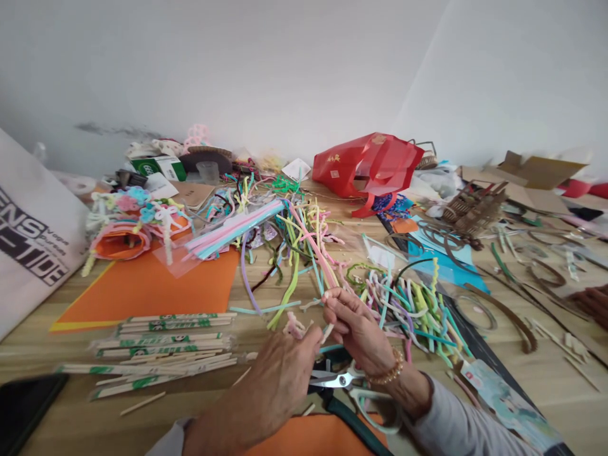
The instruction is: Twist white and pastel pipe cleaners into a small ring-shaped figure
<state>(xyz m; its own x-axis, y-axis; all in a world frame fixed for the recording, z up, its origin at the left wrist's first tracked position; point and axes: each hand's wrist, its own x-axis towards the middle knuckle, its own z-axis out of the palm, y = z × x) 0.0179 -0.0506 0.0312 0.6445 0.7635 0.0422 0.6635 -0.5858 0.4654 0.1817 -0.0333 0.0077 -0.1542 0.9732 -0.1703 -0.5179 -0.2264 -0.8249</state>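
My left hand (278, 373) is closed, its back to me, on a pale pink fuzzy pipe cleaner piece (294, 325) whose curled end sticks out past the fingers. My right hand (356, 329), a beaded bracelet on its wrist, pinches a cream pipe cleaner (327, 332) that runs down toward the left thumb. Whether the two pieces are joined is hidden by my fingers. Below the right hand lie open scissors (342, 380) with pale handles, beside a dark-handled tool (356, 423). Loose coloured pipe cleaners (408, 304) are heaped just right of the hand.
Wrapped chopsticks (166, 345) lie at left, before an orange sheet (156, 285). Bundled pipe cleaners (237, 228) and a red bag (365, 164) are farther back. A phone (28, 405) sits at the left edge. Another person's hand (591, 301) shows at far right.
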